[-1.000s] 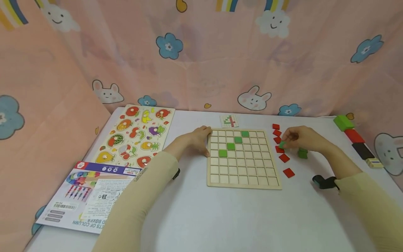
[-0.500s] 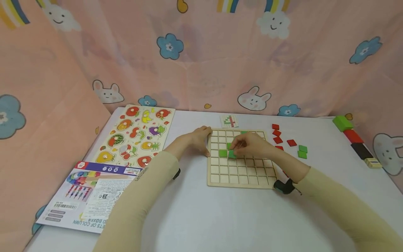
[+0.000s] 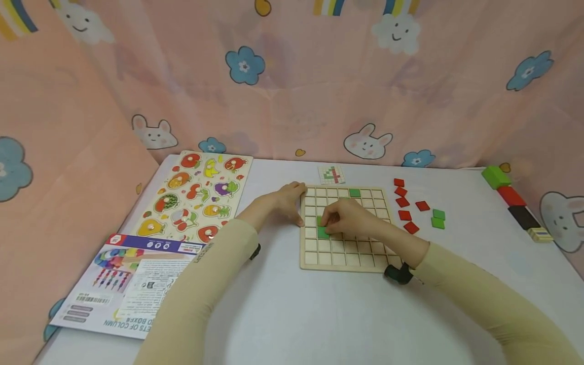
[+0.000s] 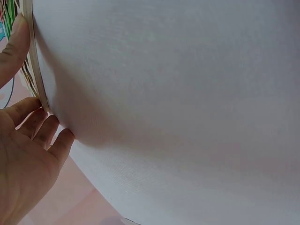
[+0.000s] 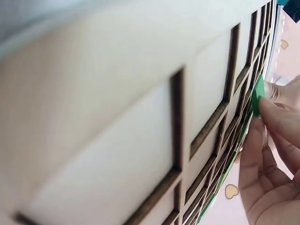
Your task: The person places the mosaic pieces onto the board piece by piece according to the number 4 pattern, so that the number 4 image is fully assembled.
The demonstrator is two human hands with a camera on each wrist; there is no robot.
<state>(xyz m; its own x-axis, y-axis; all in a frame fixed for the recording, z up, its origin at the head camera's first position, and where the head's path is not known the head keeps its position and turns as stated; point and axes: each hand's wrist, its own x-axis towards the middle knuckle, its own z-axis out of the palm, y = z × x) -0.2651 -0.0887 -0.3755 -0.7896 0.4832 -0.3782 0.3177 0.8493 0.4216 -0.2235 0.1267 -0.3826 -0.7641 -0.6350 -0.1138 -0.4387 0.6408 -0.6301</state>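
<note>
A wooden grid board lies on the white table, with one green tile plain to see in its top row. My left hand rests at the board's left edge; in the left wrist view, its thumb and fingertips touch the side of the board's rim. Over the left part of the grid, my right hand pinches a green square tile between thumb and fingers. The right wrist view has this tile tilted at the grid surface. My right hand partly covers other green tiles on the board.
Right of the board lie several loose red tiles and two green tiles. A small pattern card sits behind the board. Colored blocks line the far right. At left are a fruit puzzle board and a printed box.
My right hand has carried a green tile from the loose tiles leftward over the board, then slightly nearer and left. A red tile has shifted right among the loose ones. My left hand stays put.
</note>
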